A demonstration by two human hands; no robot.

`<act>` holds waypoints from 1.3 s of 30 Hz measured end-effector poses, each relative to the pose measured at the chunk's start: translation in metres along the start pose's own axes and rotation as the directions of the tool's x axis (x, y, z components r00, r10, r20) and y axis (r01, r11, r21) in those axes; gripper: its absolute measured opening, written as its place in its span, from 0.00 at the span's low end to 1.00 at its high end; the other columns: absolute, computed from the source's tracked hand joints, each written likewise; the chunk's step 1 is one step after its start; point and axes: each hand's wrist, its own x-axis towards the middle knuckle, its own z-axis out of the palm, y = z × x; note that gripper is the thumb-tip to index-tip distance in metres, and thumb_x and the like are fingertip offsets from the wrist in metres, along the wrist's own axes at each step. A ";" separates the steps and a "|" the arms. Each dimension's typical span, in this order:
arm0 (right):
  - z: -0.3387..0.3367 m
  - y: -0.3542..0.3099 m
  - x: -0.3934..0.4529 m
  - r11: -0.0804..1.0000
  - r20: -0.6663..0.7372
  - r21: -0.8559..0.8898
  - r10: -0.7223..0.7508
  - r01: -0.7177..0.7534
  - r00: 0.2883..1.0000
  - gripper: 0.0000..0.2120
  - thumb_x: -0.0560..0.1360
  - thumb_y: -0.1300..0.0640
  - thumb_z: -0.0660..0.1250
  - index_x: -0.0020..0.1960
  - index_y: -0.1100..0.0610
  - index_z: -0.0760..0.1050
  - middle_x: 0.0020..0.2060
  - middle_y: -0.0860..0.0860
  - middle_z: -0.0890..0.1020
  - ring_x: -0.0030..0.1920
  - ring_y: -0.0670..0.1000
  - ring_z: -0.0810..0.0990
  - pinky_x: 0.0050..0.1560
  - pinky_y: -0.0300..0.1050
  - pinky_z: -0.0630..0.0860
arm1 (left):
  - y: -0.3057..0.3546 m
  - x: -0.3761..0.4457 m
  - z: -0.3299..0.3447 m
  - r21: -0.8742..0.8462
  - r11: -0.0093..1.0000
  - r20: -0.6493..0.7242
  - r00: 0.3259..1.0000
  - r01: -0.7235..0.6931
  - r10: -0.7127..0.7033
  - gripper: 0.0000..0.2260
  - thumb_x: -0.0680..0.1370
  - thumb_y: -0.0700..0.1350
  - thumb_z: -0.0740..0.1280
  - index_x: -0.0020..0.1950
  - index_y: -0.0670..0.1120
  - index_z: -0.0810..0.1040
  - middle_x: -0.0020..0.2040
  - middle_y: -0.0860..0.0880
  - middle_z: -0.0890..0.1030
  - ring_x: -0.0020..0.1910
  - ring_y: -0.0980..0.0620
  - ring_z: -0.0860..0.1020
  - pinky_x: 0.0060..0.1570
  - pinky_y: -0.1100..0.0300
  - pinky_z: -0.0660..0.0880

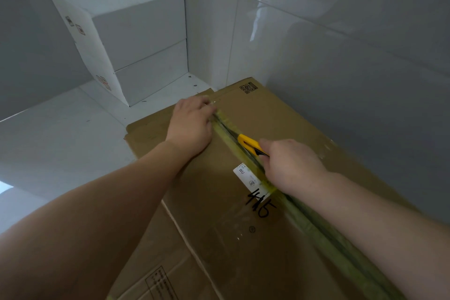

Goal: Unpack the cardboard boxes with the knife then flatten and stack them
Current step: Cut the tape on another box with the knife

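Two hands work one cardboard box (243,238) lying on the floor (60,134): the right hand (289,163) has its fingers clenched round the yellow knife (250,145), blade in the taped seam (316,229) ahead of them, while the left hand (191,124), fingers flat, presses the flap beside the cut, likely to steady it.

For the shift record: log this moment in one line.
right hand grips knife | blade in taped seam | left hand presses box
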 end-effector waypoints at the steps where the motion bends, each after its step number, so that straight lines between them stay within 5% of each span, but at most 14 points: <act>1: 0.000 0.001 0.000 1.000 -0.001 0.001 0.003 -0.003 1.000 0.08 0.81 0.54 0.56 0.58 0.55 0.70 0.33 0.49 0.69 0.32 0.51 0.69 0.26 0.43 0.60 | 0.003 -0.002 0.000 -0.015 0.997 0.034 0.997 -0.070 0.070 0.18 0.72 0.36 0.62 0.61 0.43 0.79 0.60 0.43 0.77 0.61 0.42 0.71 0.65 0.48 0.60; 4: 0.000 -0.002 -0.001 0.999 -0.027 -0.040 0.007 -0.008 1.000 0.11 0.82 0.49 0.54 0.55 0.55 0.69 0.32 0.50 0.69 0.31 0.51 0.68 0.26 0.43 0.60 | 0.010 -0.007 -0.001 -0.035 0.989 0.107 0.984 -0.142 0.145 0.18 0.72 0.36 0.62 0.60 0.43 0.79 0.59 0.45 0.78 0.61 0.43 0.71 0.65 0.49 0.61; 11: -0.008 -0.013 0.008 0.981 -0.034 -0.153 0.114 -0.118 0.993 0.24 0.81 0.42 0.53 0.32 0.55 0.61 0.31 0.51 0.67 0.28 0.50 0.66 0.25 0.43 0.59 | 0.008 -0.009 0.000 -0.050 0.996 0.196 0.977 -0.078 0.087 0.20 0.76 0.38 0.59 0.67 0.46 0.75 0.67 0.48 0.74 0.67 0.46 0.67 0.72 0.53 0.55; 26: 0.000 0.009 -0.024 0.982 0.030 -0.147 0.127 -0.122 0.991 0.22 0.81 0.42 0.52 0.35 0.54 0.65 0.32 0.51 0.67 0.30 0.48 0.67 0.25 0.43 0.59 | 0.016 -0.015 -0.007 -0.060 0.995 0.272 0.958 -0.079 0.092 0.20 0.77 0.38 0.57 0.68 0.49 0.74 0.69 0.49 0.72 0.71 0.44 0.63 0.74 0.52 0.50; 34: 0.002 0.013 -0.045 0.986 0.034 -0.150 0.086 -0.080 0.996 0.20 0.82 0.45 0.52 0.51 0.58 0.74 0.43 0.56 0.75 0.39 0.54 0.74 0.33 0.45 0.70 | 0.035 -0.026 -0.016 -0.112 0.978 0.259 0.944 -0.178 0.202 0.19 0.76 0.36 0.59 0.65 0.47 0.77 0.66 0.49 0.75 0.68 0.46 0.67 0.69 0.61 0.49; 39: 0.002 0.020 -0.051 0.987 0.061 -0.122 0.111 -0.103 0.992 0.18 0.81 0.44 0.53 0.46 0.56 0.71 0.35 0.52 0.68 0.34 0.51 0.71 0.28 0.43 0.64 | 0.038 -0.033 -0.017 -0.108 0.973 0.303 0.925 -0.206 0.230 0.19 0.77 0.36 0.59 0.66 0.47 0.76 0.67 0.50 0.75 0.68 0.46 0.67 0.71 0.58 0.51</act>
